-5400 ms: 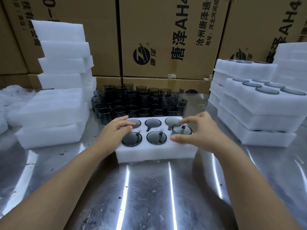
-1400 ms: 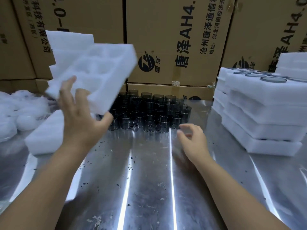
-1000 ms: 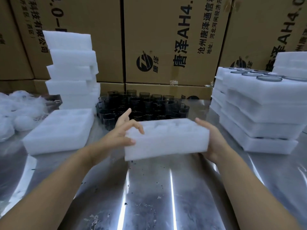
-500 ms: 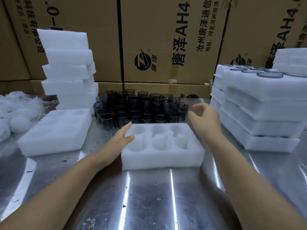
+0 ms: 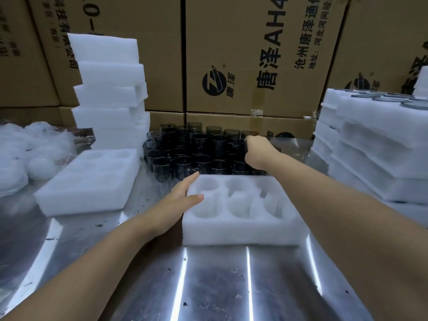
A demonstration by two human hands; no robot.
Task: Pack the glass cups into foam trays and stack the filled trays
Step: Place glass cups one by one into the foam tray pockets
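Six-pocket foam tray [image 5: 240,232] near glass cups [image 5: 183,165]

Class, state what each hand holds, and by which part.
Left hand holds nothing; it rests flat on the foam tray, left edge. Right hand curls over glass cups; grip hidden.

Two single empty trays: front tray [image 5: 243,232] with six pockets [image 5: 207,193], left tray [image 5: 76,200]. Glass cups [image 5: 196,147] too crowded to count.

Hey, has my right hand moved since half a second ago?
Yes. The right hand has gone forward, from the far right corner of the empty foam tray to the glass cups behind it.
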